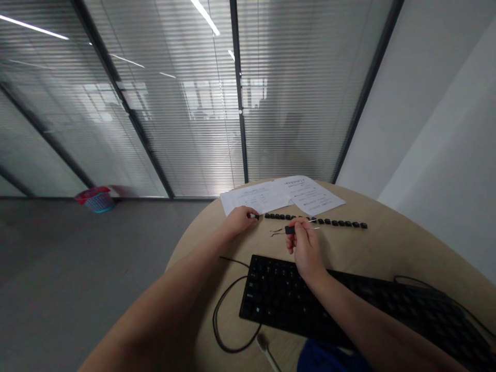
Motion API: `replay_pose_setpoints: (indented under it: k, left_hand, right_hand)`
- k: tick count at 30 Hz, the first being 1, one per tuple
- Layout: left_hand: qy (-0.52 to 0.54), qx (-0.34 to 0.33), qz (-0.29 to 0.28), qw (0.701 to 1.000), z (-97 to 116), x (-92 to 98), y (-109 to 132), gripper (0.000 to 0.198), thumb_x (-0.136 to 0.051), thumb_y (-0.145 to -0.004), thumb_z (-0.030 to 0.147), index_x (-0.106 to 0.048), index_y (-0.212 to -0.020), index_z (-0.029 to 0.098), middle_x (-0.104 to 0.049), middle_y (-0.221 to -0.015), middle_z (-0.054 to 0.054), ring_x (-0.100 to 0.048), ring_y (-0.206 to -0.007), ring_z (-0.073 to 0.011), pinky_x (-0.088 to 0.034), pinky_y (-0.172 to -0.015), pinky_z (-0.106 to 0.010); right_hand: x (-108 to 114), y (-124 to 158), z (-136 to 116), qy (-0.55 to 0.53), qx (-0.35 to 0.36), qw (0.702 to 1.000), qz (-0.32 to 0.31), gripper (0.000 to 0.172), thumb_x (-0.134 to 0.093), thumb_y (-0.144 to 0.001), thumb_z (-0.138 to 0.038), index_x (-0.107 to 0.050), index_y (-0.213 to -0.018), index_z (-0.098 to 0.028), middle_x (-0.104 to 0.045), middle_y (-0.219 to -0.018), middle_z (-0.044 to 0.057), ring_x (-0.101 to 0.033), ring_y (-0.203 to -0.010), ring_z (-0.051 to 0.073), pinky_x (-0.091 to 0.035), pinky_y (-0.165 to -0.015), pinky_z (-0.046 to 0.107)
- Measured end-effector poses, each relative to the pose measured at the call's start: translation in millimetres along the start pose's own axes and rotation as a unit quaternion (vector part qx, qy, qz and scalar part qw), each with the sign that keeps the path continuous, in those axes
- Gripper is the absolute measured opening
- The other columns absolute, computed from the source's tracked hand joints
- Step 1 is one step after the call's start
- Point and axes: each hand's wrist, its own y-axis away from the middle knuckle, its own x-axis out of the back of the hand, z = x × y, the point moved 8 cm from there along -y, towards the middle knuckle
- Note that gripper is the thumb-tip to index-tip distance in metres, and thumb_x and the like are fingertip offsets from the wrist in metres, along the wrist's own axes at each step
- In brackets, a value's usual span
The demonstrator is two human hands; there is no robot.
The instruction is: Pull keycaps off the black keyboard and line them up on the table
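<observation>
My left hand rests at the far side of the round table, its fingertips pinched on a small black keycap at the left end of a row. Several more black keycaps stretch rightward from there in a line. In my right hand is a keycap puller with a black handle and thin wire loops at both ends, held just in front of the row. Below both hands lies a black keyboard, partly covered by my right forearm.
Printed paper sheets lie behind the keycaps. A black cable curls left of the keyboard. Near the front are a brush and a blue item. On the floor stands a red and blue basket, by the glass partition.
</observation>
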Motion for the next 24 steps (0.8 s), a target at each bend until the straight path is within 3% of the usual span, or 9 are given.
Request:
replay_pose_setpoints:
  k: [11, 17, 24]
  left_hand:
    - [-0.043, -0.03, -0.018, 0.998, -7, -6.2, -3, 0.035, -0.068, -0.083, 0.035, -0.08, -0.113, 0.024, -0.075, -0.092, -0.008, -0.067, -0.082, -0.025, -0.047, -0.07, -0.031]
    - [-0.065, -0.024, -0.01, 0.998, 2, 0.9, 1, 0.043, -0.068, -0.082, 0.035, -0.075, -0.122, 0.021, -0.075, -0.097, -0.01, -0.067, -0.088, -0.0267, -0.048, -0.075, -0.031]
    - [-0.067, -0.041, -0.015, 0.997, 10, -2.5, 3, 0.035, -0.067, -0.084, 0.032, -0.078, -0.115, 0.02, -0.075, -0.097, -0.01, -0.068, -0.089, -0.0271, -0.049, -0.077, -0.032]
  right_hand:
    - [1, 2, -2, 0.029, 0.003, 1.0, 0.011, 0.028, -0.056, -0.091, -0.049, -0.058, -0.086, -0.022, -0.051, -0.056, -0.006, -0.046, -0.046, 0.011, -0.034, -0.04, 0.02]
    - [4, 1, -1, 0.03, 0.005, 0.999, 0.017, 0.029, -0.056, -0.091, -0.05, -0.058, -0.088, -0.022, -0.052, -0.058, -0.005, -0.047, -0.046, 0.01, -0.036, -0.04, 0.021]
    - [3, 1, -1, 0.028, 0.006, 1.0, 0.009, 0.028, -0.056, -0.091, -0.049, -0.058, -0.089, -0.022, -0.052, -0.058, -0.006, -0.046, -0.046, 0.01, -0.035, -0.04, 0.02]
